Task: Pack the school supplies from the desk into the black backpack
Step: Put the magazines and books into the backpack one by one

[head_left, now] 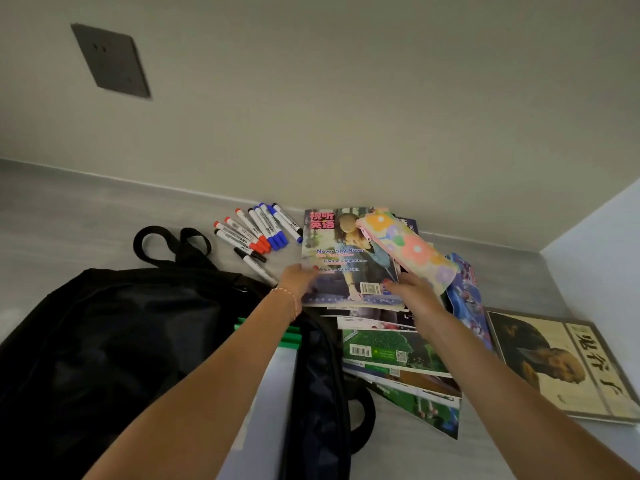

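- While both hands clasp the top magazine, left hand fingers curl under its near-left edge; right hand pinches its near-right corner.
- Black backpack lies open just left; markers sit beyond it by the wall.

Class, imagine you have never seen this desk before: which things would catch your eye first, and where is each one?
Both hands meet at the centre: the left hand and right hand grip the near edge of a magazine topping a fanned stack, with a flowery pencil case lying across it. Left of them sprawls the black backpack. Behind it, by the wall, lies a row of red, blue and black markers.
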